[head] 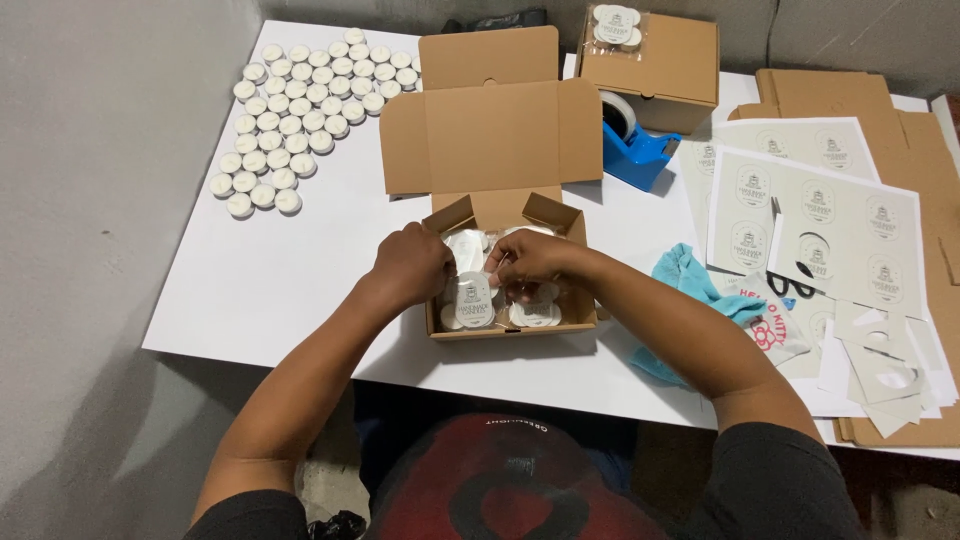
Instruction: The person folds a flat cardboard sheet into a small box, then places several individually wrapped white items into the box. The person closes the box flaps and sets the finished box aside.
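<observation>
Here, both hands work inside the open box point(505, 325) at the table's point(300, 260) near edge. The left hand point(412, 265) is curled, fingers pinching a clear packet point(472, 297) of white candles; the right hand point(528, 258) pinches the same packet's top from the other side. Loose candles point(300, 110) sit in rows at the far left. A blue tape dispenser point(636, 148) stands behind, label sheets point(830, 225) to the right.

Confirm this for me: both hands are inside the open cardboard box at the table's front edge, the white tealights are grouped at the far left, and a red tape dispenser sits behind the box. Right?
Not quite. The tape dispenser is blue, not red, as the head view shows. The rest holds: the left hand and right hand are in the open cardboard box, and the white tealights are grouped far left.
</observation>
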